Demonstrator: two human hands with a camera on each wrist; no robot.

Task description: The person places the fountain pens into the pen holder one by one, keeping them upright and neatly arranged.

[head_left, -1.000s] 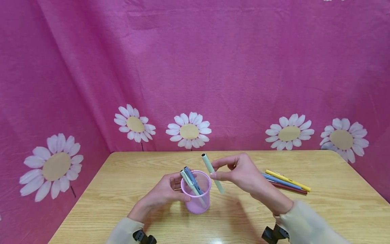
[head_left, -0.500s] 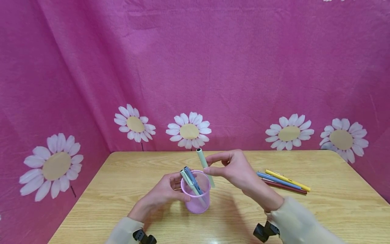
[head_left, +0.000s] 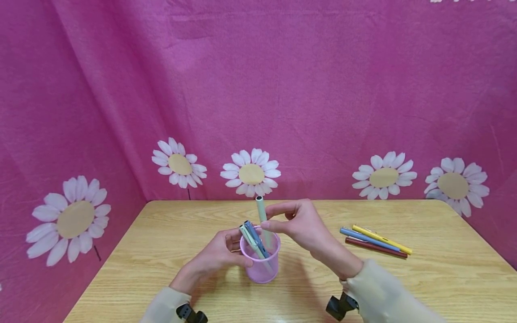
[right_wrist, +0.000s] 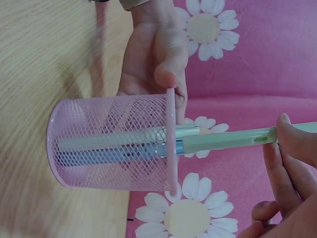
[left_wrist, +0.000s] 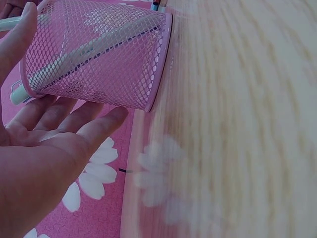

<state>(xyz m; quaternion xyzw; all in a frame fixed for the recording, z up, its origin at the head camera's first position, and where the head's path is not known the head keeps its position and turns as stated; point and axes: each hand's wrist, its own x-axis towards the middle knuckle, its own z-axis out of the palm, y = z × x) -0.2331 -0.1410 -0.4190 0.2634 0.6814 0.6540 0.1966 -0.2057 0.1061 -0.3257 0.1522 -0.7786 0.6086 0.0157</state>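
Note:
A pink mesh pen cup [head_left: 261, 270] stands upright on the table, with my left hand [head_left: 221, 251] holding its left side, thumb at the near rim and fingers behind. Inside lean a pale green pen [head_left: 248, 237] and a grey-blue pen [head_left: 257, 241], both tilted left. My right hand [head_left: 303, 226] pinches another light green pen [head_left: 261, 207] between thumb and fingers, nearly upright over the cup's mouth. In the right wrist view, the lower end of this held pen [right_wrist: 223, 140] is right at the rim.
To the right on the wooden table [head_left: 444, 287] lie a yellow pen [head_left: 381, 239], a blue pen [head_left: 368, 238] and a dark red pen [head_left: 376, 247], close together. A pink cloth [head_left: 315, 89] with daisies hangs behind the table and along its left side.
My right hand has moved left, bringing the light green pen from beside the cup to over its mouth and turning it more upright. My left hand and the cup have stayed put.

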